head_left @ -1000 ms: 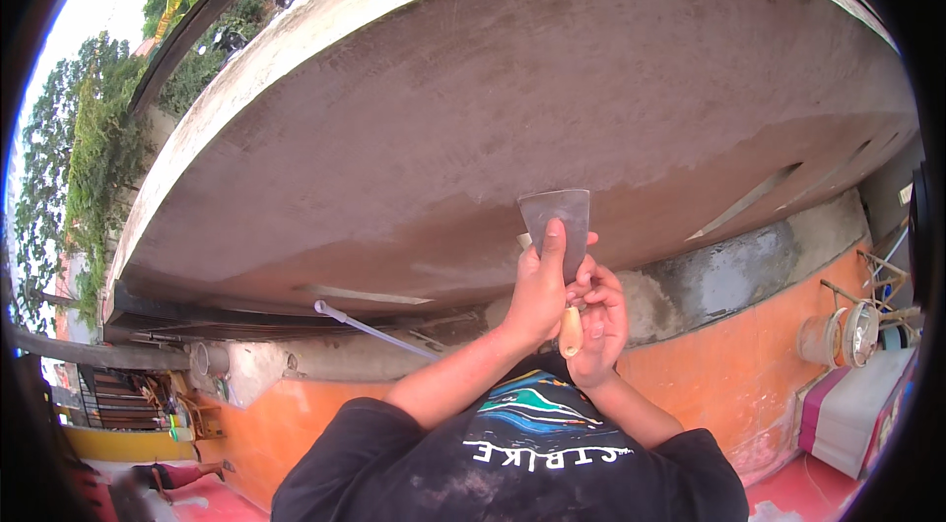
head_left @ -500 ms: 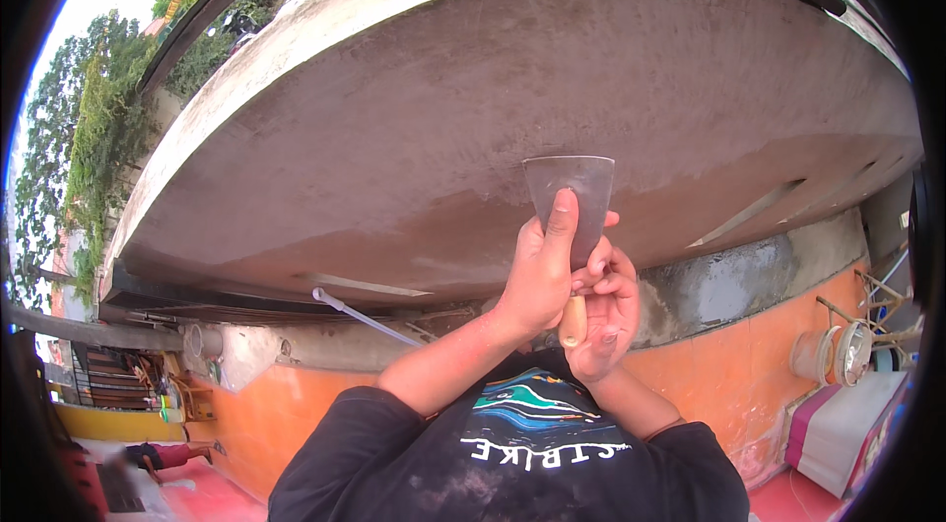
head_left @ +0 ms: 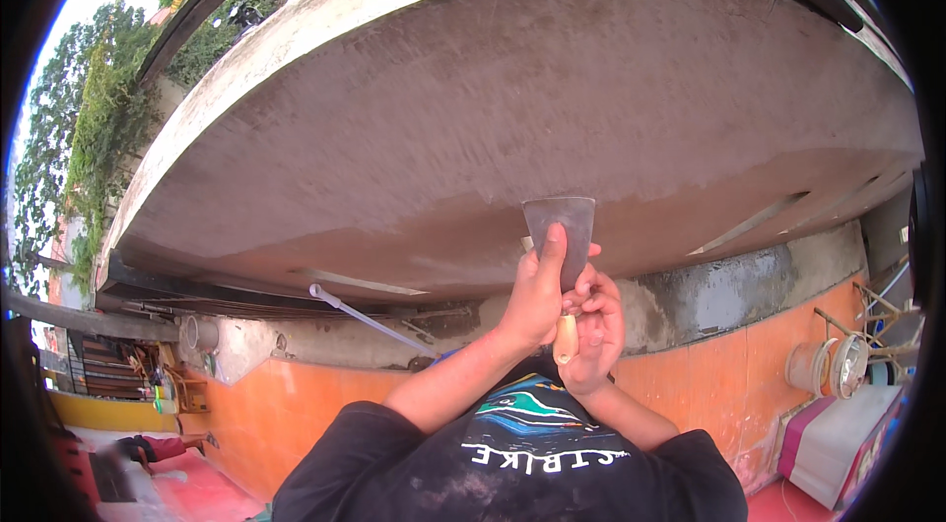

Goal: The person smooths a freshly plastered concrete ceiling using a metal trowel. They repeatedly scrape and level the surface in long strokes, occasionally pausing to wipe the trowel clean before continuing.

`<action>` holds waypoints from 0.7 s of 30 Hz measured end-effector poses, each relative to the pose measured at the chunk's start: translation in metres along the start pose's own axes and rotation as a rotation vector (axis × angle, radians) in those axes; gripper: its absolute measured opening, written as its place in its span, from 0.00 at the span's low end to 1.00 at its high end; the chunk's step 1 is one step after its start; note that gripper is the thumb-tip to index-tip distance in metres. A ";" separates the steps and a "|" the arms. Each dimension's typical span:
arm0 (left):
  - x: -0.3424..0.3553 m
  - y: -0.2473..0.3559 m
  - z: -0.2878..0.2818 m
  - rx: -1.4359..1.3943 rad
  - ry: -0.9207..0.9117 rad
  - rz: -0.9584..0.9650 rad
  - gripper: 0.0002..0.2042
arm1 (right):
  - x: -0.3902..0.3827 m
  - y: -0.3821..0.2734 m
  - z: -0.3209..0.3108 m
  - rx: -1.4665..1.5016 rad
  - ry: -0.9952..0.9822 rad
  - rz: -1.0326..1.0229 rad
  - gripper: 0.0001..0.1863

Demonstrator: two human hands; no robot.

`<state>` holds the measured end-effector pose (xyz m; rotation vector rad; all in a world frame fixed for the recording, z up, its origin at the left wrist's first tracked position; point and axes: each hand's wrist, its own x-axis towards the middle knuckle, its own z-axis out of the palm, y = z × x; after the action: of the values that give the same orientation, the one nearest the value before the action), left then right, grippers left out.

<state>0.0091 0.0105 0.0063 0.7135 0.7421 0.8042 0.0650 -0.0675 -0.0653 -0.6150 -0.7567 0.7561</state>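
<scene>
I hold a putty knife in both hands, in front of a curved grey plastered wall [head_left: 473, 89]. Its wide metal blade [head_left: 576, 217] points away from me, and whether its edge touches the wall I cannot tell. My left hand [head_left: 533, 297] grips the blade's lower part, thumb laid flat along its face and fingers behind. Around the short wooden handle [head_left: 566, 340] curl the fingers of my right hand [head_left: 597, 330], the palm turned partly up. The plaster is paler above and a darker, damp-looking brown lower down.
Narrow slots [head_left: 754, 222] pierce the wall low on both sides. A pale pipe [head_left: 365, 318] slants up at left. Below runs an orange surface [head_left: 315, 404]. Buckets [head_left: 830, 364] and a striped covered block [head_left: 838, 438] stand at right. Another person [head_left: 163, 448] is at the far lower left.
Both hands and the putty knife have come down along the wall, closer to my body. The grip looks the same.
</scene>
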 end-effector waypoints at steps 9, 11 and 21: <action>0.006 0.055 0.027 0.119 -0.149 0.217 0.35 | 0.052 -0.008 0.029 0.032 -0.054 -0.200 0.26; 0.004 0.062 0.035 0.092 -0.203 0.257 0.35 | 0.056 -0.016 0.030 0.044 -0.080 -0.241 0.28; -0.004 -0.003 0.004 -0.074 -0.016 0.020 0.32 | -0.004 -0.003 -0.009 -0.042 -0.026 0.026 0.22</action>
<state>0.0111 0.0045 0.0072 0.6609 0.6885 0.8389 0.0710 -0.0744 -0.0697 -0.6554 -0.7915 0.7744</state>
